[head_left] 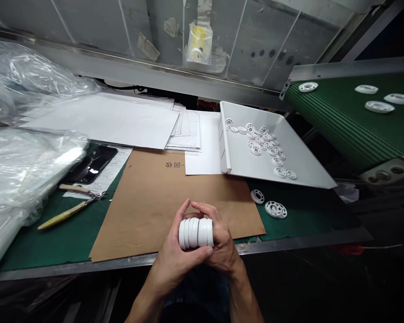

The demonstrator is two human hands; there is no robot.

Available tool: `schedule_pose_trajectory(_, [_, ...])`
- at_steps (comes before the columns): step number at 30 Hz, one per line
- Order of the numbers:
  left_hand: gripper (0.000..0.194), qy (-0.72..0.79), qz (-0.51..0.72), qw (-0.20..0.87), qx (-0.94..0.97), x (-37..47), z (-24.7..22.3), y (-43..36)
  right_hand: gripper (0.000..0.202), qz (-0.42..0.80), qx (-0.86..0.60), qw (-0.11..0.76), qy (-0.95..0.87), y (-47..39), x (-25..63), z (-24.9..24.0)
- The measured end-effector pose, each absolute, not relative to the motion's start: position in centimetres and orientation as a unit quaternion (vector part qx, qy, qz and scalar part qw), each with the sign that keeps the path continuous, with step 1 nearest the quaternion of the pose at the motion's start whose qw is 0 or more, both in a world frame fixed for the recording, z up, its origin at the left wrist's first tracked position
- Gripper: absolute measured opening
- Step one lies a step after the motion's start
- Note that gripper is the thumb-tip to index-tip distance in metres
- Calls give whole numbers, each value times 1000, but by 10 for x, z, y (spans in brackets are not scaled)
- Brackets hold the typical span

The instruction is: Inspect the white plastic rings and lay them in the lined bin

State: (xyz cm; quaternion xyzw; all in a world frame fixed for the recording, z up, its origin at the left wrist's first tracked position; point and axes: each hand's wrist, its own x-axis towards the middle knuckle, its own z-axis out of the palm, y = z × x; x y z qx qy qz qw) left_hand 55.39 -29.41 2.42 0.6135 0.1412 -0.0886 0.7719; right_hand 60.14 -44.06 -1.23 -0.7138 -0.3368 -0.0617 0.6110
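Observation:
Between my two hands lies a row of several white plastic rings, pressed face to face like a short roll. My left hand wraps the left end, its thumb stretched along the near side. On the other end, my right hand closes round the rings, its fingers curling over the far side. The roll is held above the near edge of a brown cardboard sheet. Three loose white rings lie on the green mat to the right, two of them overlapping.
A white tray holds many rings. More rings ride a green conveyor belt at right. Paper sheets lie behind the cardboard. Clear plastic bags, a black phone and yellow-handled nippers are at left.

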Motion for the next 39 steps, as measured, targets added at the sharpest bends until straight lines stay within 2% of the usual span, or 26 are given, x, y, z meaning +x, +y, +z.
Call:
schedule_pose_trajectory(6, [104,114,-112,772,615,556,18,-289,59,-66,-732,591,-332,-440,601,-12])
schedule_pose_trajectory(10, [121,121,-118,762,626,555,23,-289,65,-45,-726,612,-312,-442,601,-13])
schedule_pose_trajectory(12, [123,121,-112,762,626,554,23,-289,67,-36,-725,614,-312,-442,601,-14])
schedule_pose_trajectory(15, [108,121,-92,764,627,554,20,-289,70,-26,-714,626,-313,-441,601,-14])
schedule_pose_trajectory(18, [102,118,-91,759,634,553,17,-287,67,-18,-705,637,-311,-441,603,-16])
schedule_pose_trajectory(22, [125,110,-124,750,640,552,16,-286,51,-26,-705,629,-328,-443,604,-15])
schedule_pose_trajectory(24, [126,111,-129,745,645,551,16,-285,45,-28,-704,626,-335,-443,604,-13])
schedule_pose_trajectory(31, [116,90,-112,742,655,550,15,-285,55,-22,-707,634,-313,-443,601,-12])
schedule_pose_trajectory(34, [114,84,-118,751,644,550,15,-285,53,-29,-708,633,-312,-444,600,-13])
schedule_pose_trajectory(36, [105,91,-122,771,618,551,15,-285,52,-46,-715,625,-308,-445,600,-13])
schedule_pose_trajectory(39, [83,93,-132,803,573,554,14,-284,56,-62,-725,616,-302,-447,600,-14])
